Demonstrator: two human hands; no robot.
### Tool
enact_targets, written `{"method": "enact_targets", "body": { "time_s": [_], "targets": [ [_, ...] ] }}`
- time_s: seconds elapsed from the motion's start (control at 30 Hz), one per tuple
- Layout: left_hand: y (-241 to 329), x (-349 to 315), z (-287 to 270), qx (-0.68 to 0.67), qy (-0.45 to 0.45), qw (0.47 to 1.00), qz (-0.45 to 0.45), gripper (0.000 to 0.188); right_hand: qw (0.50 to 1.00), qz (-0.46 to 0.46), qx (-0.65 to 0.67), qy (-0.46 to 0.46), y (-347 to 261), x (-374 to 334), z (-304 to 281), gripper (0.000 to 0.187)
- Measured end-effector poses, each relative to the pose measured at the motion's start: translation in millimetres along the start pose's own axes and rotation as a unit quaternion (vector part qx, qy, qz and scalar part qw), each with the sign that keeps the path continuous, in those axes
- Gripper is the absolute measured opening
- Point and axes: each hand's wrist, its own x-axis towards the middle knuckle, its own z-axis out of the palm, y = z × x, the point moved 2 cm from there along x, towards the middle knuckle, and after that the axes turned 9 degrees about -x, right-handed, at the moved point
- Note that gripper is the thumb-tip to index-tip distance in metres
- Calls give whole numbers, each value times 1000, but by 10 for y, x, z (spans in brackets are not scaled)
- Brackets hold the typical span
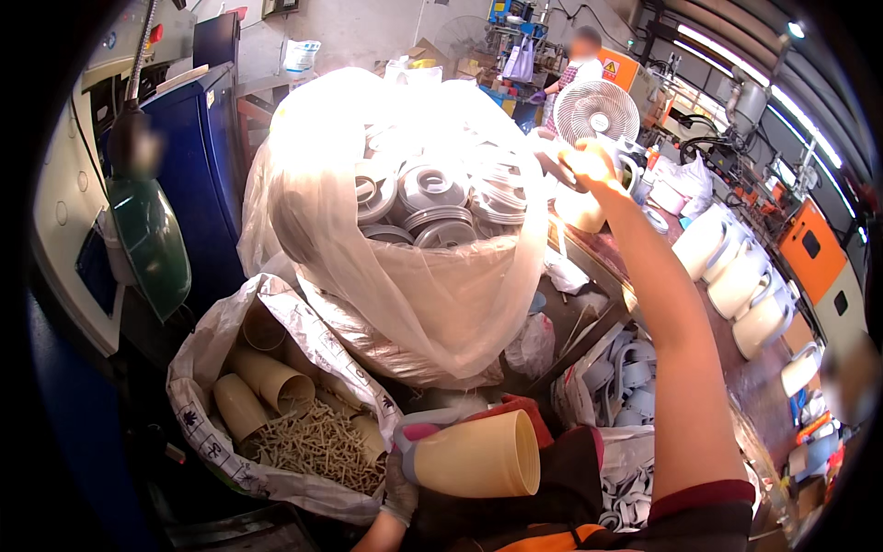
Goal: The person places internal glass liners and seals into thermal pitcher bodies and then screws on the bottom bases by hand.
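Apparently mid-handling, the left hand (pixel 400 494) clamps the near cream jug (pixel 467 458); the right hand (pixel 590 166), beside the far jug (pixel 579 213), has an indeterminable hold; next likely needs steady support.

Beyond the right hand (pixel 590 167) stand a white fan (pixel 598 110) and, farther back, a co-worker (pixel 583 66); well right of that hand, an orange panel (pixel 826 269); far left, a blue cabinet (pixel 187 143) and a dark green curved shield (pixel 149 241).

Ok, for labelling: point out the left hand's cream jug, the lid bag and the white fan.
Cream jug (pixel 471 456): head view, outer side.
Lid bag (pixel 432 308): head view, front wall.
White fan (pixel 596 110): head view, grille.
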Motion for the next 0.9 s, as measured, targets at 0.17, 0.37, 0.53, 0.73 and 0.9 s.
{"method": "enact_targets", "body": {
  "time_s": [0.17,0.37,0.53,0.73,0.9],
  "targets": [
    [17,-39,-23,37,4,999,5,56,988,-110,-99,-51,406,-1026,98,73],
    [-1,-32,33,62,17,998,2,57,971,-73,-227,11,1905,-1721,-716,55],
    [-72,-1,202,59,-8,998,-13,59,934,131,-329,41,3112,-1999,-1331,54],
    [-161,-9,668,-23,72,996,-51,57,954,136,-253,86,3902,-2568,-1536,50],
    [-699,386,1304,163,-132,973,-99,51,836,106,-463,273,4616,-3796,-3809,26]
  ]
}}
